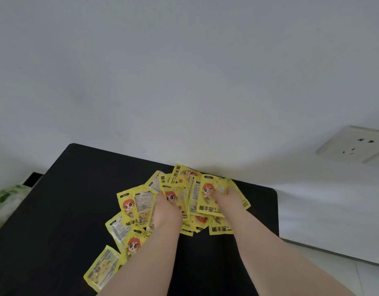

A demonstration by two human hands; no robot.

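Several yellow hand-warmer packets (128, 207) with a red-haired cartoon figure lie in a loose heap on a black table (62, 201), against the wall. My left hand (166, 210) grips a small stack of packets (173, 197), thumb on top. My right hand (225, 199) holds another yellow packet (207, 195), with the thumb lying across its front and the fingers hidden behind it. Both forearms reach in from the bottom of the view.
A white wall (184, 82) rises right behind the table. A wall socket (352, 144) sits at the right. A green and white bag (7, 201) lies beside the table's left edge. Pale floor tiles (333, 265) show at lower right.
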